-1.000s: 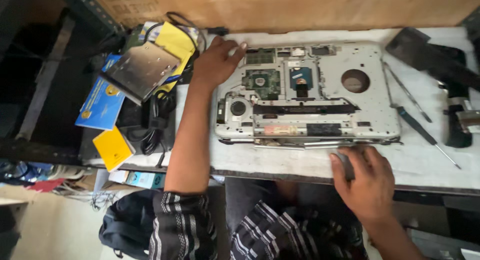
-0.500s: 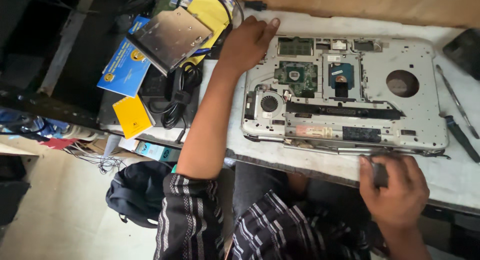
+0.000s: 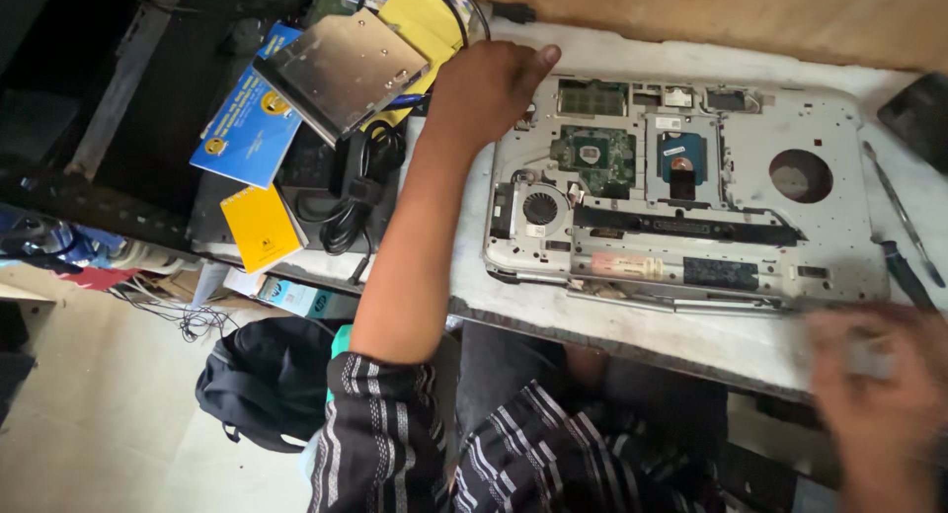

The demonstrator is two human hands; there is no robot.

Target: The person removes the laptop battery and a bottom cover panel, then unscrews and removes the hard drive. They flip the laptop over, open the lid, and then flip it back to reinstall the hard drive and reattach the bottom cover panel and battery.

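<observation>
An opened silver laptop chassis [image 3: 829,227] lies on the white bench, with its fan [image 3: 540,209] and green circuit board [image 3: 592,157] exposed. My left hand [image 3: 484,88] rests with curled fingers on the chassis's far left corner. Off the bench's front edge at the lower right, my right hand [image 3: 879,394] is blurred by motion. A small tool seems to sit in its fingers, but the blur hides its shape.
A flat silver drive [image 3: 341,69] lies on blue [image 3: 242,133] and yellow booklets [image 3: 262,227] beside a coiled black cable [image 3: 355,187] at the left. Two screwdrivers [image 3: 904,222] lie right of the chassis. A dark backpack [image 3: 267,385] sits on the floor below.
The view has shifted and drawn closer. My right hand has moved from the chassis's front edge down and to the right. My left hand stays on the far left corner.
</observation>
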